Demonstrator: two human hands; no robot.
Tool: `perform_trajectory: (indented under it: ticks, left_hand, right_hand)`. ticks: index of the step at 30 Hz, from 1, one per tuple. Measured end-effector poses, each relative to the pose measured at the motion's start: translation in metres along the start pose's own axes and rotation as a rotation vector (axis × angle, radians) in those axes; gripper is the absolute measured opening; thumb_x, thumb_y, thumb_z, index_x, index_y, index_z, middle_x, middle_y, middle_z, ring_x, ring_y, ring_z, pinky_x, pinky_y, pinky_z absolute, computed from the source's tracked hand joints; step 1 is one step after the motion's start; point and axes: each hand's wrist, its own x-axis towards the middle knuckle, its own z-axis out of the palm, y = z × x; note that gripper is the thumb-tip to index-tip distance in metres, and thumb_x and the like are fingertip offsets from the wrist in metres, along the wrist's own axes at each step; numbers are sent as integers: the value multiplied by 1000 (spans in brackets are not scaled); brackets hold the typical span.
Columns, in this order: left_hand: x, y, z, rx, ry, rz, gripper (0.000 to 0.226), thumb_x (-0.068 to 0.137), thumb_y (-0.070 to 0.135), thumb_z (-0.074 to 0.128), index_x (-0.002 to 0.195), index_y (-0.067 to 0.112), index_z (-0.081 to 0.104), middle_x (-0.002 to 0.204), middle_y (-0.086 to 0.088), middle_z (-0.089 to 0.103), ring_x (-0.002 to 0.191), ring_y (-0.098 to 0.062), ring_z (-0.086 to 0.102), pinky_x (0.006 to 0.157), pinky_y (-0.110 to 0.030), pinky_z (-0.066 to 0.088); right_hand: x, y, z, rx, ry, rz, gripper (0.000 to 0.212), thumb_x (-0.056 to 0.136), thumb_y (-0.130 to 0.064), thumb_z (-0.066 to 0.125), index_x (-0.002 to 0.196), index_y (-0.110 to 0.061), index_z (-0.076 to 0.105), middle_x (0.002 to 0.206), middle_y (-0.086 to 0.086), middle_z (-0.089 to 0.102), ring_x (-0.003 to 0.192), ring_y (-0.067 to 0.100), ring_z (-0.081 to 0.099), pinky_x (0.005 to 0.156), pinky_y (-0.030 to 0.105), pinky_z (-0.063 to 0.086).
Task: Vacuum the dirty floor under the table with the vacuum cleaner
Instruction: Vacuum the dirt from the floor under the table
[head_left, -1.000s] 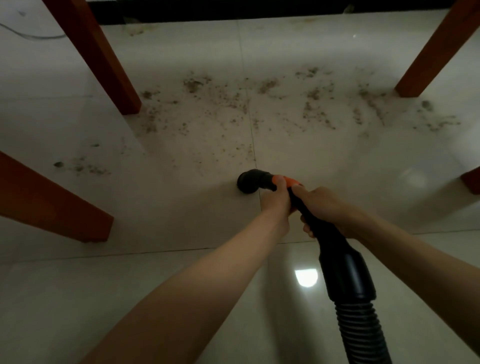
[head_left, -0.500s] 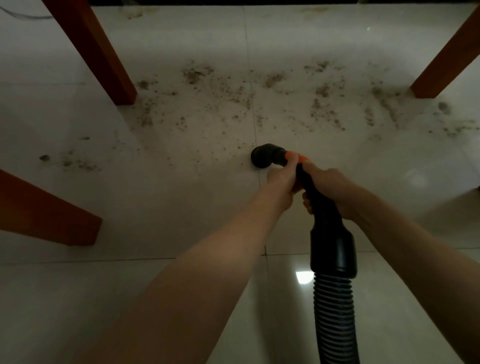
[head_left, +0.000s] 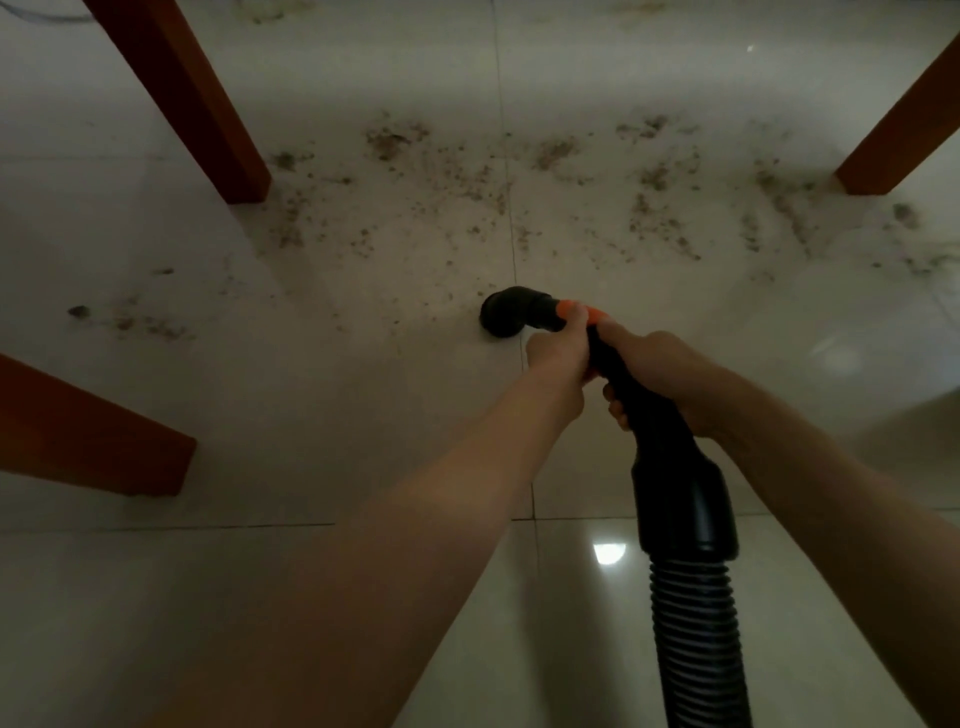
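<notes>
Judging by how the floor (head_left: 363, 415) lies, the vacuuming is at an early-to-middle stage: the tiles on the person's side of the nozzle (head_left: 506, 312) look free of grit, while a broad band of dirt (head_left: 457, 176) is spread beyond the nozzle, from the far-left table leg (head_left: 197, 104) across to the far-right table leg (head_left: 904, 135). A smaller patch of crumbs (head_left: 124, 322) sits well to the left of the nozzle, not far from the near-left table leg (head_left: 88, 436). So most of the soiled area appears untouched — the far band, both ends by the far legs, and that left patch are what is left. The nozzle, a black elbow piece, points down at the floor just short of the nearest specks, beside a tile joint; whether it touches the tile cannot be told. Both hands hold the vacuum wand (head_left: 639, 395): the left hand (head_left: 558, 353) grips it just behind the nozzle, at the orange collar (head_left: 571, 310), and the right hand (head_left: 660, 374) is wrapped round the black grip a little further back. The ribbed hose (head_left: 696, 644) runs from the wand toward the person. No container is in view — the cleaner's body and dust bin lie outside the picture, so their contents cannot be judged.
</notes>
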Motion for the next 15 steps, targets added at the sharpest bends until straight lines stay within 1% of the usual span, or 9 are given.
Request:
perform_trajectory:
  ticks: [3,6,8,10,12,15]
  left_hand:
    - [2,6,9,46,-21,20,40,93,37,53,112,2,49,94,-10,57,83,-24,59,88,-38,53]
    - [7,12,17,136,-18,46,48,92,38,54,121,0,46,102,-12,55,92,-26,58,90,-39,52]
    - [10,16,20,157,-12,64,50,92,37,55,123,-1,45,111,-14,57,93,-26,57,90,-38,52]
    - [14,19,21,159,-9,80,51,91,36,56,125,-1,44,115,-15,58,95,-26,58,90,-38,52]
    - [17,20,20,148,-3,98,51,91,36,56,124,-1,43,111,-15,58,92,-25,59,88,-36,52]
    - [22,20,15,130,3,108,48,91,36,56,120,-1,46,104,-14,59,80,-22,59,83,-34,53]
  right_hand:
    - [8,3,1,23,91,-12,51,97,-45,46,100,5,57,64,13,54,42,20,53,37,23,42]
    - [15,2,0,114,121,-18,53,97,-44,46,102,7,57,63,13,52,41,21,51,37,23,42]
    - [21,0,-4,164,98,-16,55,97,-45,46,105,8,57,62,13,51,39,20,50,37,23,42]
    - [27,-2,-7,216,51,-14,56,96,-46,46,109,8,57,59,12,51,35,17,50,37,23,42]
    - [30,-4,-9,245,6,-9,57,96,-47,47,112,7,57,57,10,50,34,15,49,37,22,42]
    - [32,-8,-7,238,-43,-4,57,97,-47,45,113,6,57,57,8,50,33,14,49,36,21,42]
